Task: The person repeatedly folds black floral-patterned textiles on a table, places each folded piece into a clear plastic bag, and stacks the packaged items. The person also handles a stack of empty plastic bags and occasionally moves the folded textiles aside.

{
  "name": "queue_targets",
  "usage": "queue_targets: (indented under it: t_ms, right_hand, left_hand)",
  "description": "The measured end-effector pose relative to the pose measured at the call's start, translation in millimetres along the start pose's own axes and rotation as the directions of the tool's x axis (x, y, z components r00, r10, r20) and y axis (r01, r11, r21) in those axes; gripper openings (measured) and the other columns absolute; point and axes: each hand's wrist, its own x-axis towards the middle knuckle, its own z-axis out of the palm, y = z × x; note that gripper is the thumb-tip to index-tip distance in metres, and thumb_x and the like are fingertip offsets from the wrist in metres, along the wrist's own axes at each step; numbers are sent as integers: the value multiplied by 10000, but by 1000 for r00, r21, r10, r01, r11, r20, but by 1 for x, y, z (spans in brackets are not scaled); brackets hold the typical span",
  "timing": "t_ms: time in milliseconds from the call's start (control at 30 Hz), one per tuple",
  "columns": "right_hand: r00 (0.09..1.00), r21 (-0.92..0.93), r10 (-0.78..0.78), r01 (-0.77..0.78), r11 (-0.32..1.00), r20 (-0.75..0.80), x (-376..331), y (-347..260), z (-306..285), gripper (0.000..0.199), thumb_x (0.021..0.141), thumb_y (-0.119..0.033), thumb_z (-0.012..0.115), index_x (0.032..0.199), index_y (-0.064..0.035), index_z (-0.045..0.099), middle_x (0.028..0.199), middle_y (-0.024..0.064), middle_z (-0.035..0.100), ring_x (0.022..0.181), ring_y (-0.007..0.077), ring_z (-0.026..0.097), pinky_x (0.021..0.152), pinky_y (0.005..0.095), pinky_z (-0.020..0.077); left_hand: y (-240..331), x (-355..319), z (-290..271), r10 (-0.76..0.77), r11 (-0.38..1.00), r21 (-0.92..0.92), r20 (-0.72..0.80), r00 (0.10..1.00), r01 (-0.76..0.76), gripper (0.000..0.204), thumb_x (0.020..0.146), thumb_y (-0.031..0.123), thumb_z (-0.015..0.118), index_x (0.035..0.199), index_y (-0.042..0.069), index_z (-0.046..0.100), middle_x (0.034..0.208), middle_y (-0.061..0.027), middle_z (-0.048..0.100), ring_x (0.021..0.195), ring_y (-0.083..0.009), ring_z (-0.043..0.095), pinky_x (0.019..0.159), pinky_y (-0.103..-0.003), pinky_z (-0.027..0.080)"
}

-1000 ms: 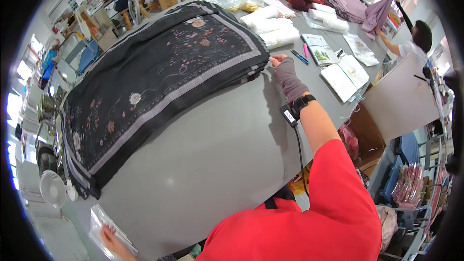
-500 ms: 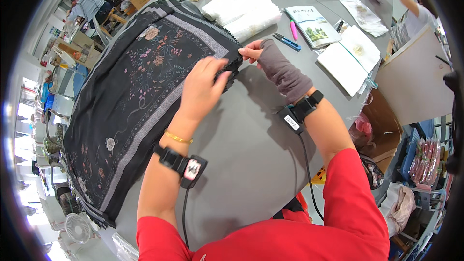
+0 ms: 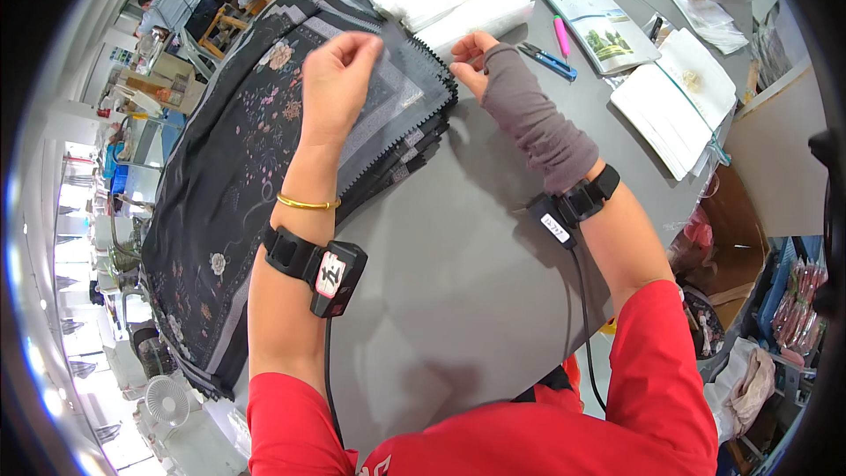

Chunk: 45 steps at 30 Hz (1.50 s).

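Note:
A pile of black floral scarves [image 3: 251, 137] with grey patterned borders and zigzag edges lies over the left side of the table. My left hand [image 3: 335, 84] is closed above the pile, thumb and fingers pinched on the top scarf's corner, which blurs at the fingertips. A sheer, greyish layer [image 3: 401, 92] shows under and beside that hand, reaching to the toothed edge. Just right of this edge is my right hand [image 3: 476, 62], thumb and fingers apart, holding nothing. A grey cloth sleeve covers its wrist and part of its palm.
Rolled white plastic bags [image 3: 471, 4] lie beyond the pile. Right of them are a blue cutter [image 3: 548, 62], a pink marker [image 3: 561, 35], a booklet [image 3: 599, 31] and an open notebook [image 3: 665, 110]. A cardboard box [image 3: 731, 238] stands beyond the table's right edge. Black cables run from both wrist straps.
My left hand has moved left and up, turning back the top scarf's corner and baring the sheer grey layer. My right hand has come away from the scarf edge and its fingers have parted.

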Motion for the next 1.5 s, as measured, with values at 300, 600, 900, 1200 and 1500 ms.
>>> queue_targets:
  t_ms: [300, 600, 900, 1200, 1500]
  right_hand:
    - [959, 201, 213, -250, 947, 189, -6, 15, -8, 248, 933, -201, 824, 1078, -103, 648, 923, -29, 696, 829, 65, 633, 642, 250, 465]
    - [996, -20, 56, -55, 998, 75, -7, 15, -8, 311, 919, -94, 740, 1207, -39, 633, 1145, 86, 683, 1059, 216, 661, 942, 350, 538]
    - [746, -187, -623, 664, 724, 235, 25, -6, 9, 168, 958, -95, 706, 1110, -78, 776, 1346, 90, 715, 1287, 321, 606, 1115, 427, 468]
    - [916, -288, -382, 336, 897, -122, 102, 50, -130, 354, 1100, -130, 510, 1390, -21, 681, 1339, 89, 728, 1144, 182, 670, 979, 329, 510]
    - [910, -351, -323, 223, 910, -259, 110, 86, -211, 329, 1075, -144, 631, 1365, -12, 713, 1196, 41, 756, 1015, 147, 660, 901, 295, 514]
  left_hand:
    - [-25, -58, 46, 459, 657, 545, 258, 850, -521, 101, 874, 79, 768, 902, 16, 695, 914, -85, 658, 896, -308, 640, 796, -419, 547]
    - [-51, -57, 44, 395, 759, 490, 176, 902, -428, 59, 893, 84, 743, 880, 33, 716, 911, -86, 670, 915, -294, 649, 790, -403, 546]
    - [-8, -57, 31, 389, 878, 350, -125, 913, -326, 172, 957, 172, 766, 868, 34, 711, 763, -133, 633, 691, -308, 638, 666, -390, 521]
    - [-47, -202, -135, -589, 203, -976, -187, 786, -81, 435, 1068, 475, 653, 1279, 95, 644, 1223, -124, 732, 1138, -298, 716, 930, -484, 615]
    - [-166, -455, -442, -691, 585, -581, -723, 27, -566, 285, 1033, 165, 685, 1276, 16, 669, 1335, -135, 694, 1174, -317, 683, 1050, -488, 555]
